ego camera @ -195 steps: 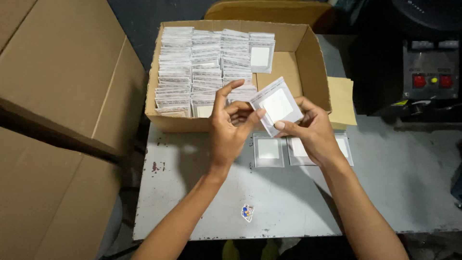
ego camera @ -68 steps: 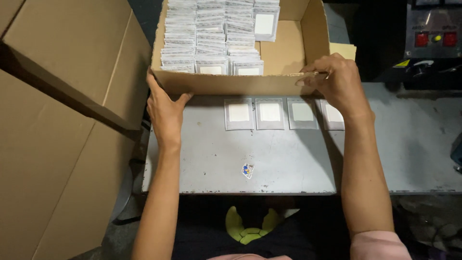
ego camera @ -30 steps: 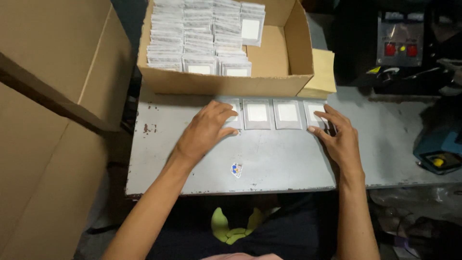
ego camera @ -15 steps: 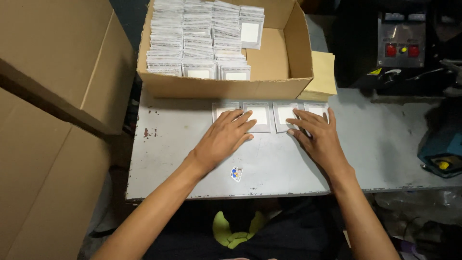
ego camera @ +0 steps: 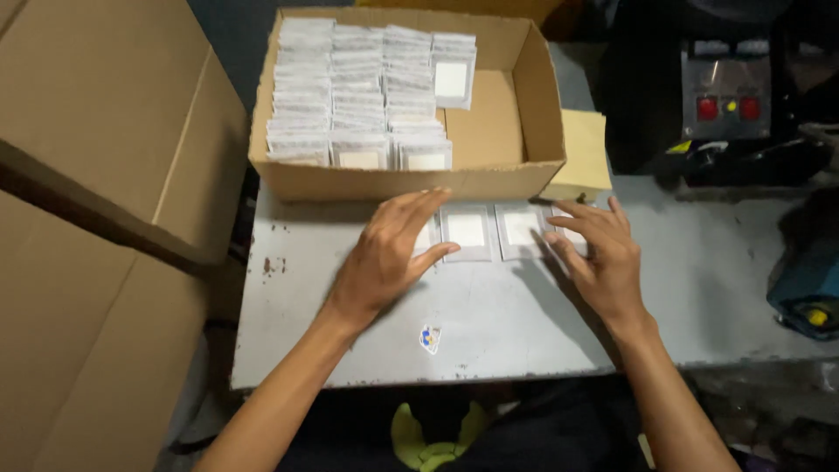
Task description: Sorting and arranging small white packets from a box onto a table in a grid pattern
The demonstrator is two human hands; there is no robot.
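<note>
A short row of flat clear packets with white squares [ego camera: 467,232] lies on the grey metal table [ego camera: 489,323], just in front of an open cardboard box [ego camera: 402,179]. My left hand [ego camera: 389,253] rests flat, fingers spread, on the packet at the row's left end. My right hand [ego camera: 599,253] lies flat with fingers apart over the packet at the right end. Neither hand grips anything. The box holds several tight rows of the same packets [ego camera: 350,96], one standing upright at the back right [ego camera: 453,80].
Large cardboard boxes [ego camera: 96,175] stand at the left. A tan flap or pad [ego camera: 584,153] sits right of the box. A dark machine with two red buttons [ego camera: 725,100] is at the back right, a teal tool [ego camera: 808,288] at the right edge.
Earlier my hands held one packet above the box, then gripped the box's front edge. They have since dropped onto the row of packets on the table and now spread slightly apart.
</note>
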